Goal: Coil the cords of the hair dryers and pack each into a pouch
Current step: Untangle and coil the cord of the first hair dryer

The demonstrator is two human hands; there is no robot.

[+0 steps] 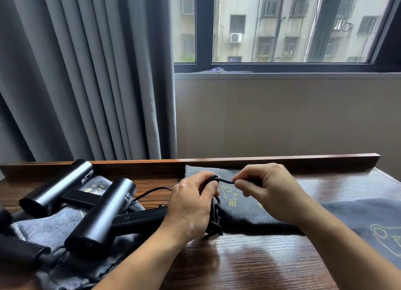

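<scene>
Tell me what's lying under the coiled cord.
A dark pouch with a yellow dryer print lies on the wooden table beneath the cord, which the left hand grips and the right hand pinches. The hands hide part of the pouch, so its opening cannot be seen.

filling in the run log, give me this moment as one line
step: coiling cord | left hand: grips cord coil | right hand: pinches cord end | near dryer: lying out, not pouched | dark pouch: under hands

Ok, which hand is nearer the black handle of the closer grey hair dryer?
Left. The left hand covers the black handle end, gripping the black cord; the right hand is further right, over the dark fabric pouch.
</scene>
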